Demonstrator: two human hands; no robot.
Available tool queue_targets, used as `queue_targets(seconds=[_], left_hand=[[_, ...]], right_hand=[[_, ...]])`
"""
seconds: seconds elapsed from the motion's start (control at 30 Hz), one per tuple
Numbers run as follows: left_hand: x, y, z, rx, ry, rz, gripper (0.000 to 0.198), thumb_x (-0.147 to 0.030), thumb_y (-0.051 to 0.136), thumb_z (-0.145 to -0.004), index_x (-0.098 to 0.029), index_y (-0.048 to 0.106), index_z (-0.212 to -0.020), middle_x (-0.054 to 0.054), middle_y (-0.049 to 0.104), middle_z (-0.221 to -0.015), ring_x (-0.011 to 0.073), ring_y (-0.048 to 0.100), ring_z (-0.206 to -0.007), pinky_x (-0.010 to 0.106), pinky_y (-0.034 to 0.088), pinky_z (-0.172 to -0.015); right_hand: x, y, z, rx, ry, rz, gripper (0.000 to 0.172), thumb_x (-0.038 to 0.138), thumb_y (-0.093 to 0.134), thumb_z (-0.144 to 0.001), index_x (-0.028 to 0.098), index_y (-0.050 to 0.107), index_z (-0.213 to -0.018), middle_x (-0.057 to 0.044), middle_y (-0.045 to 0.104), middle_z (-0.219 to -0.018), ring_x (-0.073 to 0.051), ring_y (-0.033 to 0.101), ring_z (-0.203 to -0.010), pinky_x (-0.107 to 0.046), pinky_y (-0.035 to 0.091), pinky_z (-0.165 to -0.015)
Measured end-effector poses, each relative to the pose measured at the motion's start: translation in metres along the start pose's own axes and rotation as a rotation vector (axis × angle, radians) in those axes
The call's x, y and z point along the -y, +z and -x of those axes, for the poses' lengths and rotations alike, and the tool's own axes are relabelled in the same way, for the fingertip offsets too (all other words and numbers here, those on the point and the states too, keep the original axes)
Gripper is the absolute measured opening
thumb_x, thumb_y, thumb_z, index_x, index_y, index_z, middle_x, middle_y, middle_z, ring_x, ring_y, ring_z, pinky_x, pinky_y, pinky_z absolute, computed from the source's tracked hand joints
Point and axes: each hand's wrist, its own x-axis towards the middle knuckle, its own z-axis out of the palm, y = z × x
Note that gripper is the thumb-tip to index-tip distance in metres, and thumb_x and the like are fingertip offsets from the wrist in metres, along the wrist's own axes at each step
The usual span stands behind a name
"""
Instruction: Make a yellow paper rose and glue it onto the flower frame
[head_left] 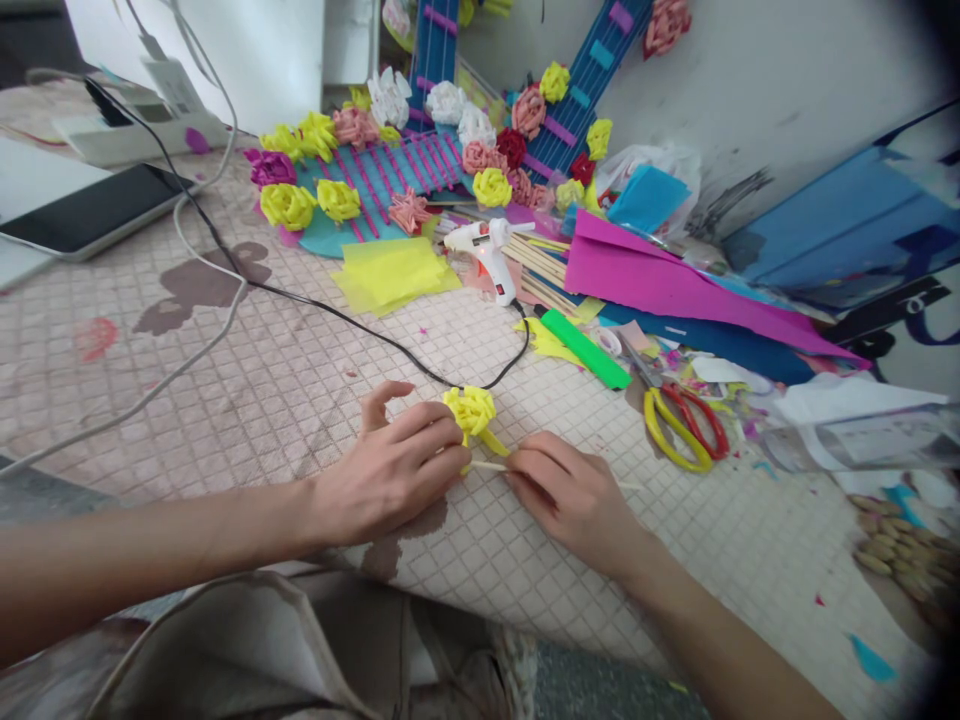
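My left hand [394, 465] is closed round a yellow paper flower [470, 410], its fingertips pinching the flower's base. My right hand [570, 495] pinches a thin wooden stick [487, 466] that runs from the flower towards me and to the right, with a yellow paper strip [493, 441] trailing beside it. Both hands rest low on the quilted pink mat [285, 380].
A white glue gun [487, 250] with a black cord lies behind the flower. Yellow-and-red scissors [682, 420], a green marker [585, 347], yellow tissue sheets [394, 272] and magenta foam sheets [660, 285] lie around. Finished paper flowers [289, 205] decorate blue boards at the back. A tablet [90, 210] lies far left.
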Motion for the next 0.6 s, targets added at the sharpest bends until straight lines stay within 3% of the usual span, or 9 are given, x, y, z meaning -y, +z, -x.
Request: queue_targets(seconds=[0.6], left_hand=[[0.0041,-0.0025,0.001,0.025,-0.02,0.048,0.011,-0.013,0.047,-0.09,-0.018,0.057,-0.093,0.0,0.067,-0.085,0.0191,0.057,-0.09,0.049,0.022,-0.096]], right_hand=[[-0.0017,-0.0007,-0.0013,-0.021,-0.003,-0.004,0.014,0.021,0.048,-0.09,0.017,0.061,-0.089,-0.006,0.064,-0.088,-0.015,0.06,-0.075,-0.027,0.047,-0.063]])
